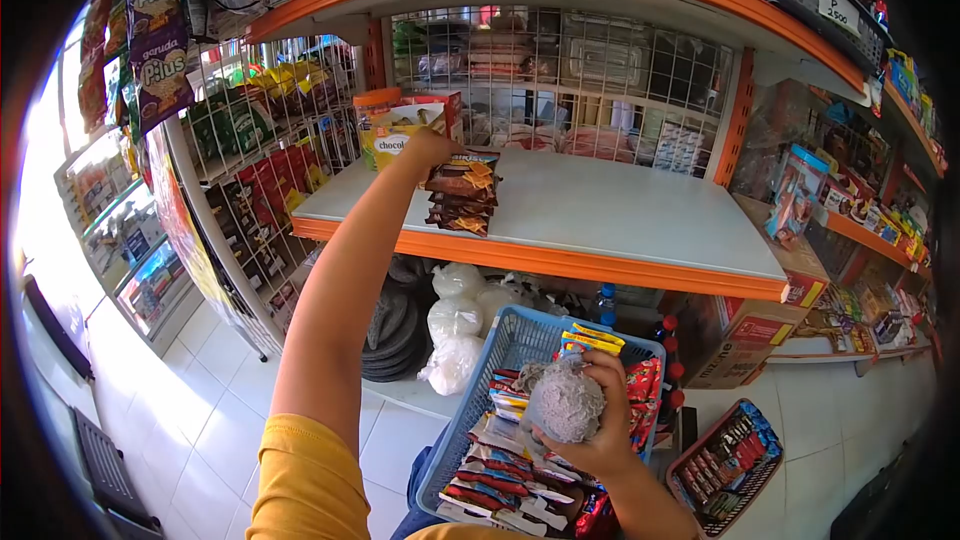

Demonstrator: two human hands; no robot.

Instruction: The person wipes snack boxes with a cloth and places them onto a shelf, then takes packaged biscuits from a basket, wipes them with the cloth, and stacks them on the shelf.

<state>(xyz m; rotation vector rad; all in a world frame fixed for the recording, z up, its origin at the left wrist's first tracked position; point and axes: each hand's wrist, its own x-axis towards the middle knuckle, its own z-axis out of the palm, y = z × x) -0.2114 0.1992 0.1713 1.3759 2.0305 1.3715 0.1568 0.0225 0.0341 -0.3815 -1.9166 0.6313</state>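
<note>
Brown snack packs (463, 185) lie on the pale shelf (640, 205), towards its left end, lapped over one another in a short row that runs to the front edge. Set like that, they seem meant to show their printed faces while taking little width. The left hand (430, 148) comes over from behind them, its fingers at the top edge of the rearmost pack; from where I stand I cannot tell whether they pinch it or merely press it into line. Just beyond that hand are an orange-lidded jar (375, 100) and a red box (452, 112), close enough to the packs to make one group, perhaps to keep the display tidy.

Lower down, the right hand (603, 420) has its fingers curled round a bunched grey cloth (567, 402), above the blue basket (540, 325). Held there, the cloth is well off the packs and the left hand is free to handle them. The basket sits just below the shelf's front, near the person's body, a sensible spot for short reaches. Inside, packets (500, 460) lie in overlapping rows, probably to keep the kinds sorted, with yellow packs (592, 337) at the far end. A smaller basket (703, 437) of goods stands on the floor to the right.
</note>
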